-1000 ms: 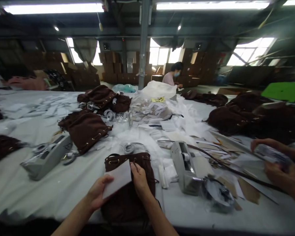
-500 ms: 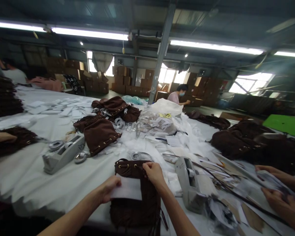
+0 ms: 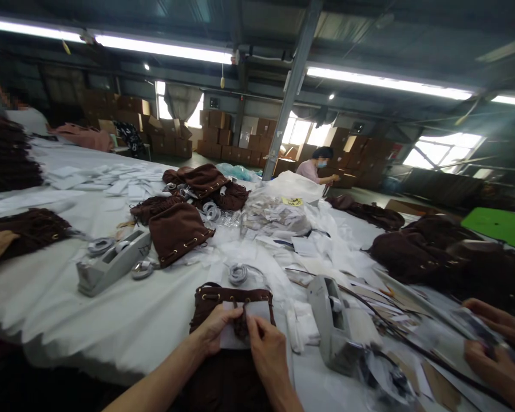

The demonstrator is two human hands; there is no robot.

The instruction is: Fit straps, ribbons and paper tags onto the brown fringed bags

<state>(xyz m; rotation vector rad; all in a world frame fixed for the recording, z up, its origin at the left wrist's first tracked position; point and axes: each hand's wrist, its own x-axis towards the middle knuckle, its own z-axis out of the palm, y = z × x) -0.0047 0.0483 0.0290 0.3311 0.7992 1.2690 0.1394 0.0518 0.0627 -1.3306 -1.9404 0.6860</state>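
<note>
A brown suede drawstring bag (image 3: 223,366) lies on the white table right in front of me, its eyelet rim pointing away. A white paper sheet (image 3: 257,312) sits at the bag's mouth. My left hand (image 3: 217,329) grips the sheet's left part against the bag. Fingers of my right hand (image 3: 268,352) are closed on the dark cord or rim over the sheet. A grey tape dispenser (image 3: 332,323) stands just right of my hands.
A second grey tape dispenser (image 3: 111,263) rests to the left, with more brown bags (image 3: 178,229) beyond it. White paper and plastic (image 3: 283,212) are heaped mid-table. Another person's hands (image 3: 498,349) work at the right. A seated person (image 3: 315,169) is at the far end.
The sheet moved from on top of the bag to its mouth. My right hand came back toward me onto the sheet. My view tilted up slightly.
</note>
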